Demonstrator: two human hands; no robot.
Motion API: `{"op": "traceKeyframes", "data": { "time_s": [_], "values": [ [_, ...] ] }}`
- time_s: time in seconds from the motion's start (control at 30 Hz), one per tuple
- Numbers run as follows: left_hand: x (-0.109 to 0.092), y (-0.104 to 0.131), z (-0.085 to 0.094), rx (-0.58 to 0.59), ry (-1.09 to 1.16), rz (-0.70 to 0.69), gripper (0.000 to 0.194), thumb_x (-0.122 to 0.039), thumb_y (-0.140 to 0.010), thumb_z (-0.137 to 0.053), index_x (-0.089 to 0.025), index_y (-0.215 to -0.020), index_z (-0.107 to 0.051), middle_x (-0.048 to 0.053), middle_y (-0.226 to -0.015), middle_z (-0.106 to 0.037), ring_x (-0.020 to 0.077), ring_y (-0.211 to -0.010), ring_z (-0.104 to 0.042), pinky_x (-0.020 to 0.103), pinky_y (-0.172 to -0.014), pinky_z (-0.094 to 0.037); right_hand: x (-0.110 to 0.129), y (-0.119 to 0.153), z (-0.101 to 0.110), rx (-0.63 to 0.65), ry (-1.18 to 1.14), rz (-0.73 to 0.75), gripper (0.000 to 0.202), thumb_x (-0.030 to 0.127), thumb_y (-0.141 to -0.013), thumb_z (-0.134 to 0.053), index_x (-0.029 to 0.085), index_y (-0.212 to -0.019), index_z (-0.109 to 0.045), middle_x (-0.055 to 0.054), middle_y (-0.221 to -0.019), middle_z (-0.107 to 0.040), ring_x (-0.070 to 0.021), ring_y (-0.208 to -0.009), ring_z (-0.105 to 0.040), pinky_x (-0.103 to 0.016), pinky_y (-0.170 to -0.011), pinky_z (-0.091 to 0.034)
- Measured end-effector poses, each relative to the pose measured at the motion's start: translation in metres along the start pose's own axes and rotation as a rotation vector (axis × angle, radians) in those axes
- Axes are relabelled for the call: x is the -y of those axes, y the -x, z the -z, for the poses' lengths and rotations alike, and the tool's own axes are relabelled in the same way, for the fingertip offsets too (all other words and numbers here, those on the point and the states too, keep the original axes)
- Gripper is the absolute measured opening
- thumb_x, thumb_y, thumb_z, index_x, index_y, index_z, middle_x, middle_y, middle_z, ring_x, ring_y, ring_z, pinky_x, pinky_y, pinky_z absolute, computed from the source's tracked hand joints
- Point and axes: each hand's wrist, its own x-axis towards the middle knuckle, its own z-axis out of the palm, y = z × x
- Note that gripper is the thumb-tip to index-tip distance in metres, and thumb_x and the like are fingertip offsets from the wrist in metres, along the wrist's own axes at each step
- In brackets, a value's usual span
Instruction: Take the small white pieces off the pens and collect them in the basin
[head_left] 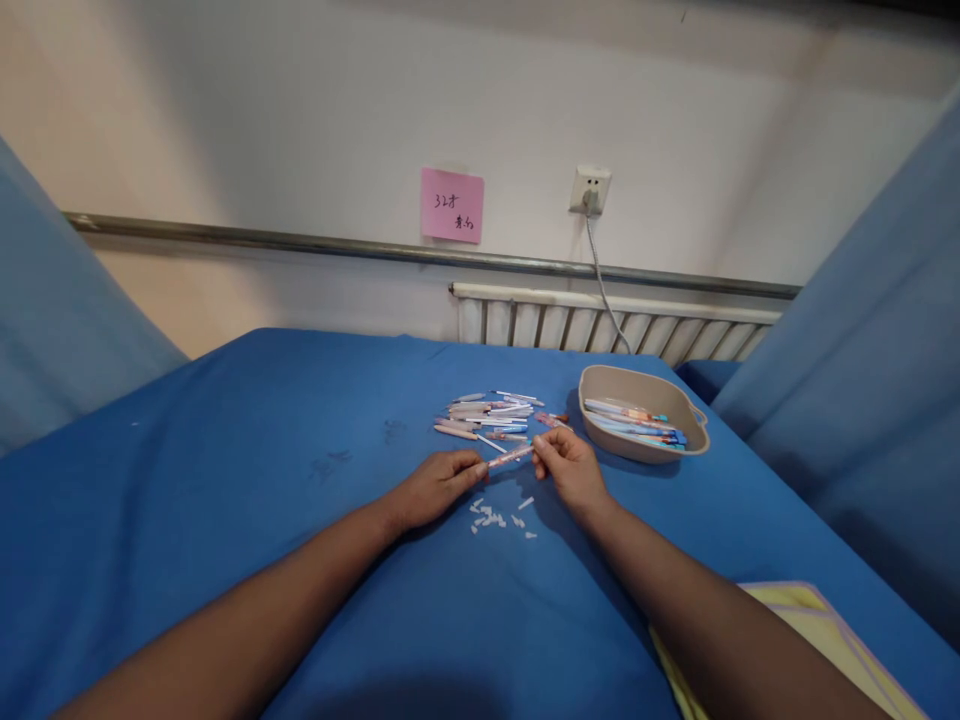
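Observation:
A pen (511,457) with a pinkish patterned barrel is held nearly level between my two hands. My left hand (442,486) pinches its left end, and my right hand (568,467) grips its right end. Just beyond lies a loose pile of pen parts (487,414): beige barrels, thin white refills and some patterned pieces. Close behind my right hand are a few pinkish and brown pieces (553,419). On the near side of the pen, several small white cone-shaped pieces (489,517) are scattered over the blue cloth.
A beige plastic basket (643,379) holding several pens (634,424) stands to the right. Blue cloth (225,480) covers the surface. A yellow cloth (814,625) lies at the lower right. Behind are a radiator (555,323), a metal rail (337,245) and a plugged-in cord (600,275).

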Motion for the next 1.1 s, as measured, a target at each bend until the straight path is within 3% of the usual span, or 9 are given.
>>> {"op": "traceKeyframes", "data": {
  "time_s": [0.13, 0.2, 0.3, 0.37, 0.43, 0.53, 0.67, 0.8, 1.1],
  "values": [
    [0.0, 0.0, 0.0, -0.018, -0.011, 0.004, 0.042, -0.045, -0.09, -0.033, -0.015, -0.084, -0.061, -0.001, -0.069, -0.051, 0.0129, -0.065, -0.046, 0.021, -0.059, -0.033, -0.003, 0.0, 0.002, 0.019, 0.055, 0.012, 0.034, 0.05, -0.078, -0.053, 0.018, -0.068, -0.051, 0.004, -0.052, -0.053, -0.0091, -0.044, -0.047, -0.022, -0.048, -0.037],
    [-0.001, -0.001, 0.0, -0.019, -0.022, 0.006, 0.041, -0.044, -0.09, -0.034, -0.015, -0.083, -0.061, -0.001, -0.069, -0.052, 0.0132, -0.065, -0.047, 0.021, -0.059, -0.033, -0.001, 0.001, 0.004, -0.034, 0.134, 0.055, 0.033, 0.048, -0.084, -0.046, 0.018, -0.072, -0.053, 0.002, -0.056, -0.055, -0.0111, -0.049, -0.05, -0.024, -0.052, -0.04],
    [-0.003, -0.001, 0.0, -0.018, -0.05, -0.007, 0.039, -0.043, -0.09, -0.035, -0.015, -0.08, -0.06, -0.001, -0.069, -0.053, 0.0134, -0.065, -0.047, 0.021, -0.059, -0.033, 0.01, 0.006, 0.006, -0.071, 0.411, 0.288, 0.025, 0.041, -0.085, -0.046, 0.018, -0.089, -0.057, -0.005, -0.081, -0.063, -0.0175, -0.076, -0.058, -0.03, -0.068, -0.045],
    [-0.005, 0.0, -0.001, -0.022, -0.071, -0.026, 0.039, -0.042, -0.09, -0.034, -0.015, -0.079, -0.059, -0.001, -0.069, -0.054, 0.0133, -0.065, -0.048, 0.021, -0.059, -0.034, 0.018, 0.011, 0.006, 0.088, 0.659, 0.484, 0.024, 0.033, -0.083, -0.053, 0.019, -0.101, -0.056, -0.008, -0.102, -0.061, -0.0215, -0.097, -0.055, -0.034, -0.082, -0.042],
    [-0.009, 0.002, -0.002, -0.014, -0.101, -0.044, 0.038, -0.042, -0.09, -0.034, -0.016, -0.081, -0.059, 0.0, -0.071, -0.056, 0.0139, -0.067, -0.05, 0.021, -0.061, -0.036, 0.024, 0.015, 0.005, 0.276, 0.861, 0.572, 0.022, 0.027, -0.084, -0.052, 0.02, -0.104, -0.056, -0.008, -0.104, -0.061, -0.0217, -0.098, -0.054, -0.034, -0.084, -0.04],
    [-0.017, 0.007, -0.001, -0.012, -0.17, -0.06, 0.028, -0.038, -0.088, -0.039, -0.019, -0.097, -0.058, 0.002, -0.082, -0.06, 0.0165, -0.075, -0.053, 0.024, -0.067, -0.039, 0.024, 0.018, 0.005, 0.408, 1.045, 0.57, 0.018, 0.024, -0.089, -0.044, 0.019, -0.099, -0.058, -0.007, -0.088, -0.064, -0.0196, -0.085, -0.057, -0.032, -0.076, -0.041],
    [-0.028, 0.014, 0.002, -0.016, -0.233, -0.061, 0.033, -0.03, -0.086, -0.042, -0.02, -0.117, -0.044, 0.005, -0.096, -0.061, 0.0196, -0.085, -0.056, 0.028, -0.075, -0.041, 0.022, 0.016, 0.007, 0.414, 1.144, 0.597, 0.02, 0.029, -0.092, -0.042, 0.019, -0.097, -0.059, -0.007, -0.084, -0.065, -0.0199, -0.084, -0.057, -0.032, -0.075, -0.039],
    [-0.028, 0.016, 0.002, 0.014, -0.251, -0.063, 0.029, -0.029, -0.089, -0.037, -0.023, -0.116, -0.043, 0.004, -0.102, -0.06, 0.0202, -0.091, -0.057, 0.029, -0.078, -0.042, 0.026, 0.016, 0.007, 0.452, 1.145, 0.584, 0.022, 0.031, -0.092, -0.042, 0.019, -0.095, -0.06, -0.006, -0.08, -0.064, -0.0184, -0.08, -0.057, -0.03, -0.072, -0.039],
    [-0.015, 0.012, -0.005, -0.008, -0.254, -0.055, 0.027, -0.035, -0.089, -0.041, -0.022, -0.112, -0.047, 0.004, -0.097, -0.062, 0.0198, -0.087, -0.058, 0.028, -0.075, -0.042, 0.018, 0.016, 0.007, 0.457, 1.106, 0.401, 0.025, 0.035, -0.093, -0.039, 0.02, -0.092, -0.06, -0.004, -0.082, -0.065, -0.0152, -0.078, -0.059, -0.024, -0.069, -0.04]
  ]
}}
